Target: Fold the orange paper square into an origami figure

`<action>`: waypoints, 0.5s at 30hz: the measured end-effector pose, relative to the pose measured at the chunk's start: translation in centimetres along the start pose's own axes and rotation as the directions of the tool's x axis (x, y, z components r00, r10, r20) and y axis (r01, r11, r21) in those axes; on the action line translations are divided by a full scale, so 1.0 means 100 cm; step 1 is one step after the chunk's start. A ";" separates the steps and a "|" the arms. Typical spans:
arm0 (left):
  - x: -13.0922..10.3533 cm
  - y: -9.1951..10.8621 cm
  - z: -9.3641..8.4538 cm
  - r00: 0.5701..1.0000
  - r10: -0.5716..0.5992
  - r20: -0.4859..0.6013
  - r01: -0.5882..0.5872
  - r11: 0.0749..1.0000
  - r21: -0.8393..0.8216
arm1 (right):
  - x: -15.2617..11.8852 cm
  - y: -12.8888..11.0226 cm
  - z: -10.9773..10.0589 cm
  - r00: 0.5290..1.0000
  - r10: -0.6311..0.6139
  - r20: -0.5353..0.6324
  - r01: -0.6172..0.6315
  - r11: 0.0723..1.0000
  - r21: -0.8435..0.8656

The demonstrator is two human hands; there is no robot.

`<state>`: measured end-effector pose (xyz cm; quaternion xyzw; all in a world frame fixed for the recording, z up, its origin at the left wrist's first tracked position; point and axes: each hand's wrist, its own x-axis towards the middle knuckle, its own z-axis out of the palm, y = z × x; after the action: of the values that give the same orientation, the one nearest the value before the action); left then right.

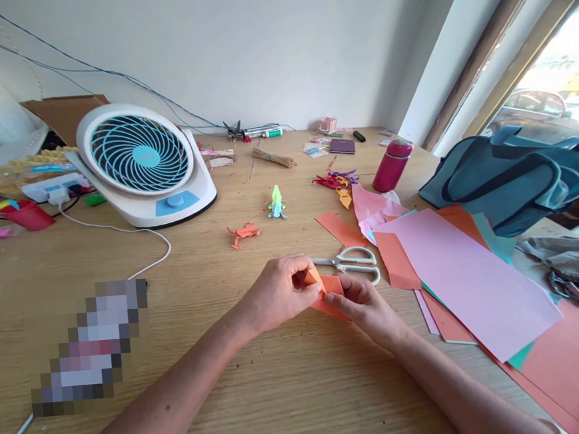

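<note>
No text, label, brand or number can be read anywhere; the small cards [314,150] beyond the fan [141,163] are too blurred, and one patch left of the hands is pixelated

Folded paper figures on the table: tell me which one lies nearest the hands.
The orange figure, lying flat on the wood left of the scissors. The green-and-blue figure stands farther back, and the red and purple pile lies farther still.

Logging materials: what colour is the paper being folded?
Orange; the folded paper between both hands shows best in the head view.
</note>
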<state>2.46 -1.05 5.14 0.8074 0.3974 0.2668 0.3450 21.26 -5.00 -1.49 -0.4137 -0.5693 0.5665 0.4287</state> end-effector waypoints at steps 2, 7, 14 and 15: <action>0.000 0.000 0.001 1.000 -0.009 0.000 0.009 1.000 -0.004 | 0.001 0.001 0.001 1.000 -0.002 -0.012 0.002 1.000 -0.003; -0.001 0.001 0.000 0.999 0.025 0.023 -0.025 1.000 0.009 | 0.000 0.000 0.002 0.999 0.034 -0.011 -0.034 0.999 0.041; 0.000 0.002 -0.003 0.996 0.058 0.075 -0.059 0.998 0.012 | -0.001 -0.008 0.008 0.998 0.060 0.001 -0.060 0.993 0.104; 0.000 0.002 -0.003 0.996 0.060 0.072 -0.061 0.998 0.017 | 0.000 -0.008 0.009 0.998 0.054 -0.010 -0.053 0.994 0.095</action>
<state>2.33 -1.01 5.49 0.8313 0.3626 0.2442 0.3433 20.40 -5.30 -0.66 -0.4117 -0.5278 0.6014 0.4362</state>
